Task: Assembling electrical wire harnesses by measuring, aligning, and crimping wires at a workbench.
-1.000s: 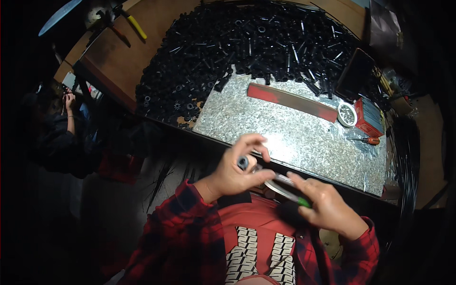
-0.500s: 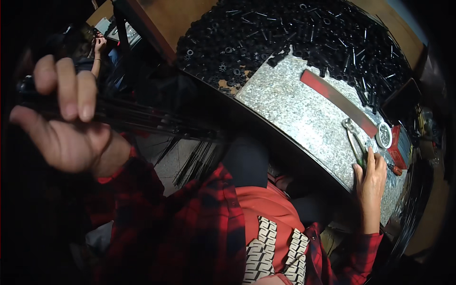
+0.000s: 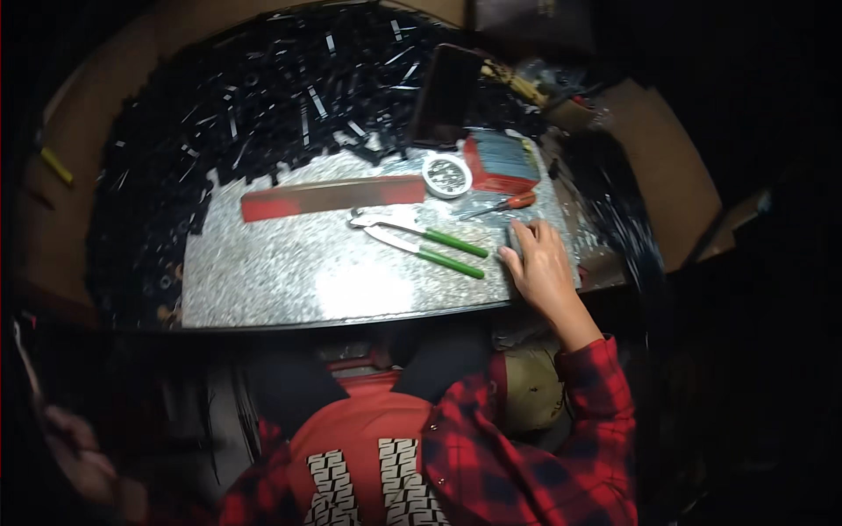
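Observation:
My right hand (image 3: 537,263) lies flat on the right end of a speckled metal sheet (image 3: 289,272), fingers spread, holding nothing. Its fingertips touch a small dark piece at the sheet's edge. Just left of it lie green-handled pliers (image 3: 425,243), jaws pointing left. My left hand (image 3: 77,451) is a dim blur at the lower left, down beside my body and off the bench; what it holds cannot be made out.
A long red bar (image 3: 333,195) lies across the sheet. Behind it are a round open tin (image 3: 447,175), a red box (image 3: 500,163) and a red-handled screwdriver (image 3: 504,204). A big heap of black tubes (image 3: 254,96) fills the back, with a dark upright slab (image 3: 447,96).
The pliers have left my right hand and lie on the sheet, and that hand now rests flat beside them. My left hand dropped from up at the left to low beside me.

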### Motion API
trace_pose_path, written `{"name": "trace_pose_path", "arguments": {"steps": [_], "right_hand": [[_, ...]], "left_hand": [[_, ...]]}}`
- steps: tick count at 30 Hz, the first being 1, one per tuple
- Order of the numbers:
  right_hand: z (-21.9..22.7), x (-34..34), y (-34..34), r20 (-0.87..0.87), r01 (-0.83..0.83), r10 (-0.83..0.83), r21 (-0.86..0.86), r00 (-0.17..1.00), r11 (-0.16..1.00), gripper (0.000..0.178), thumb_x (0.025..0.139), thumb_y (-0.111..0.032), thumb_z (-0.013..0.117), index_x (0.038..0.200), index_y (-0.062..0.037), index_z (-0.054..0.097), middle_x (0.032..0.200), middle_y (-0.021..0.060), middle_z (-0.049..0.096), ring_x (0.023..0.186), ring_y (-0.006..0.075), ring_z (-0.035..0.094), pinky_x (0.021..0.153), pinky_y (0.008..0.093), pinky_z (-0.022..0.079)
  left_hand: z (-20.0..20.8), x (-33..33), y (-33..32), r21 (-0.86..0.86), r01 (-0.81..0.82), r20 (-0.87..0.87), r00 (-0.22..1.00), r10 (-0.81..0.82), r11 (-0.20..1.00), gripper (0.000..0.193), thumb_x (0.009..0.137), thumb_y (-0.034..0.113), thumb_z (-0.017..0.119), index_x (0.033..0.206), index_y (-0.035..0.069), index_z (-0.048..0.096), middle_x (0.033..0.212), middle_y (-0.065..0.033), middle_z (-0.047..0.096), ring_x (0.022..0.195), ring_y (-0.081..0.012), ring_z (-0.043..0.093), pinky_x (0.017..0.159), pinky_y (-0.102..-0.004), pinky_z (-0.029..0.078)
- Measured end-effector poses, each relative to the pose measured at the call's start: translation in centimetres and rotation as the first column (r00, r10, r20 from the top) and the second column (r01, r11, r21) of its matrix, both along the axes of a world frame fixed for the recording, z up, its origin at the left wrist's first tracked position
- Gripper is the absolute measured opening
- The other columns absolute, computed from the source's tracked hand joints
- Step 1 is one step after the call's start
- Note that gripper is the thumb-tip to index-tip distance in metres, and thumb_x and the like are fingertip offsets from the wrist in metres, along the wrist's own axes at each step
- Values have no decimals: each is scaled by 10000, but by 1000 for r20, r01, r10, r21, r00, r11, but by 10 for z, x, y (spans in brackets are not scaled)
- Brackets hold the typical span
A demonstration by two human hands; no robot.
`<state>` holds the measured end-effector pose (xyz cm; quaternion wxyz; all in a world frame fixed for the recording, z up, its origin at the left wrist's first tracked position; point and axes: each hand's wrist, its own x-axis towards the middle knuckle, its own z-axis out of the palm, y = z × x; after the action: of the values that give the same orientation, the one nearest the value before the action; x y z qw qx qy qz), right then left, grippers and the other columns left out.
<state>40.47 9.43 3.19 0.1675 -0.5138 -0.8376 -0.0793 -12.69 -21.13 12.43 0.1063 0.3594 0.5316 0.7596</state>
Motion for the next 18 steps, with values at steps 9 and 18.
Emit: {"name": "trace_pose_path", "arguments": {"steps": [9,18], "right_hand": [[-8,165,28,190,614,-611,52,768,788,428,756,-145,726,1112,30,565,1062,210,561,1023,379,555,840,441,489],[-37,244,78,249,609,-669,283,700,742,215,794,-45,579,994,15,527,1032,193,534,973,385,555,811,436,511]], "left_hand": [[-287,1,57,-687,611,478,788,-389,394,386,983,271,512,1251,-6,527,730,-27,570,489,-66,483,429,-229,417],[-405,-89,83,-873,-430,-471,866,-166,232,539,888,235,627,1265,-114,466,1290,-307,492,1220,-434,461,1039,-428,356]]}}
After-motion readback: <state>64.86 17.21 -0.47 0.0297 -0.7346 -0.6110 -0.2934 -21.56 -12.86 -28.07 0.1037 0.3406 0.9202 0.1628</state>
